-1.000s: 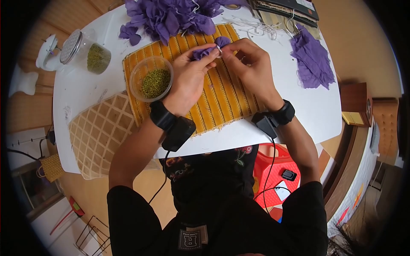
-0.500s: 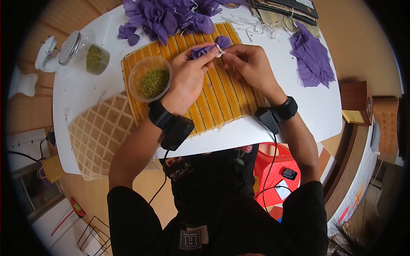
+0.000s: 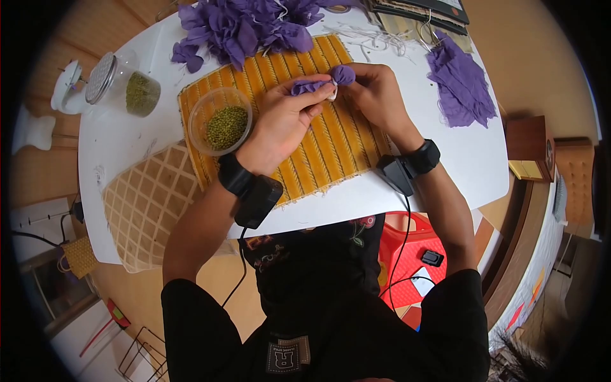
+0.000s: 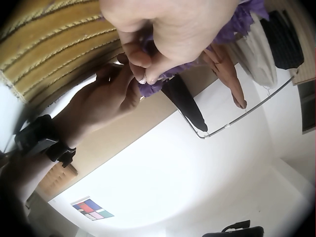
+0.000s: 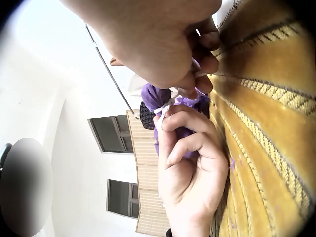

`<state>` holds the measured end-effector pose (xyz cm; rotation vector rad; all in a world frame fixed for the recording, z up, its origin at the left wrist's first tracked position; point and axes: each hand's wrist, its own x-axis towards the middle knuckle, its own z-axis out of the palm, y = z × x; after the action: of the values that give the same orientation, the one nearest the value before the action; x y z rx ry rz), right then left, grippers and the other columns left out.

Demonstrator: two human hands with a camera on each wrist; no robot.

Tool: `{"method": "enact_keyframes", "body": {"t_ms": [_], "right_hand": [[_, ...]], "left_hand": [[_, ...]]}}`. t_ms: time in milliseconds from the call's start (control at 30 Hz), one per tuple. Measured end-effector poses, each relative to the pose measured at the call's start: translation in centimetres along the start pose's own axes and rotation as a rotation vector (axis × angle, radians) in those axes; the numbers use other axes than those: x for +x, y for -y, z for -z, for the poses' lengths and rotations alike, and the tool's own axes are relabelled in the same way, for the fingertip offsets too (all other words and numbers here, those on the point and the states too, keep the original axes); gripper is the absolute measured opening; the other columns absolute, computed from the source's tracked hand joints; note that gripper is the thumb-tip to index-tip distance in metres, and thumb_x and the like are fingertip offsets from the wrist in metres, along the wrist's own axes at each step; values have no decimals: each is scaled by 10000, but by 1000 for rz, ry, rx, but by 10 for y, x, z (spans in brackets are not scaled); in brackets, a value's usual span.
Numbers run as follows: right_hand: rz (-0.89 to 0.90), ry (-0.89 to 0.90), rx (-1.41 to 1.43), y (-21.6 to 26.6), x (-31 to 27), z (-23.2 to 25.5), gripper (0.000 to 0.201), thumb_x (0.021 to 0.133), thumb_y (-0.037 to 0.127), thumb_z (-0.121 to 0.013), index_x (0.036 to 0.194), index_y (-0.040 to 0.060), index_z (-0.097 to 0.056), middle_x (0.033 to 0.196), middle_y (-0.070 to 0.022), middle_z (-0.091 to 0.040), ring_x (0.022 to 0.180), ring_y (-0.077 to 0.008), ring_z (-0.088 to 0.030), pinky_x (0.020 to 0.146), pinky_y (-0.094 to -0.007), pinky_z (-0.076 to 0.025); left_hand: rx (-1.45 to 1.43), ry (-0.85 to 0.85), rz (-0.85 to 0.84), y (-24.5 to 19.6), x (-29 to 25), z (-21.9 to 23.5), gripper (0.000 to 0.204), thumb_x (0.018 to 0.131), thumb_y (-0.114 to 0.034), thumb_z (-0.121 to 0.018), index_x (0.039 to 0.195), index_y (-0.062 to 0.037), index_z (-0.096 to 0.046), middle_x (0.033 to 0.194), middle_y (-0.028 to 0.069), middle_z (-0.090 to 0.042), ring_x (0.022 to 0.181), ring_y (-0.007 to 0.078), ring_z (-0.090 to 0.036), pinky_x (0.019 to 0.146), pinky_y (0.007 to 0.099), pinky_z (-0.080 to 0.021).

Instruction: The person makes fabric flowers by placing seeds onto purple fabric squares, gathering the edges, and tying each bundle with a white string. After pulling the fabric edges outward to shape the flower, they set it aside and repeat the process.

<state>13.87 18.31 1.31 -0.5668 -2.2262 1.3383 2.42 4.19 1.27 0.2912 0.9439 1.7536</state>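
Observation:
A piece of purple cloth (image 3: 343,75) is gathered into a small round ball, its ruffled tail lying along my left fingers. White string (image 5: 167,107) circles the neck below the ball. My left hand (image 3: 283,121) pinches the cloth at that neck between thumb and fingers. Close against the ball, my right hand (image 3: 382,102) has its fingers curled in, pinching the string in the right wrist view. The left wrist view shows both hands meeting at the cloth, most of it hidden behind the fingers. Both hands are above a yellow striped mat (image 3: 318,153).
A clear tub (image 3: 220,121) of green beans stands beside my left wrist, with a jar (image 3: 141,94) of beans farther left. Purple cloth petals (image 3: 245,28) pile at the back. Loose white strings (image 3: 375,41) and flat purple cloth (image 3: 463,83) lie to the right.
Both hands and the cloth have shifted slightly right and toward me. My right fingers have moved from the string ends closer in against the ball, which shows more fully.

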Motion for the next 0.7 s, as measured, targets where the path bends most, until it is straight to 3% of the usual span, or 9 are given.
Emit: {"method": "enact_keyframes", "body": {"t_ms": [167, 267, 433, 700], "right_hand": [[50, 2, 13, 3, 2, 3, 176, 864, 58, -612, 997, -15, -702, 781, -105, -710, 684, -114, -632, 655, -267, -504], [-31, -5, 207, 9, 1, 3, 175, 887, 66, -602, 1008, -11, -701, 786, -72, -705, 623, -79, -593, 582, -234, -477], [-84, 44, 328, 14, 0, 4, 180, 925, 81, -597, 1061, 0, -682, 756, -16, -653, 534, -28, -463, 473, -183, -355], [-105, 143, 408, 16, 0, 7, 211, 933, 100, -573, 1087, 3, -680, 676, -2, -611, 505, -26, -481, 460, -169, -363]], "left_hand": [[-4, -1, 24, -1, 0, 0, 242, 862, 11, -652, 1099, 18, -602, 982, 91, -645, 847, 123, -603, 646, 196, -421], [-9, 0, 2, 1, 1, 0, 221, 864, 2, -655, 1079, -2, -605, 956, 78, -639, 815, 118, -597, 647, 191, -427], [-12, 33, -17, 1, 2, 0, 164, 879, -40, -651, 1036, -10, -619, 926, 70, -651, 775, 113, -600, 659, 198, -449], [-102, 94, 13, 3, 5, 7, 122, 916, -111, -623, 990, -15, -634, 878, 61, -658, 723, 105, -600, 663, 213, -482]]}}
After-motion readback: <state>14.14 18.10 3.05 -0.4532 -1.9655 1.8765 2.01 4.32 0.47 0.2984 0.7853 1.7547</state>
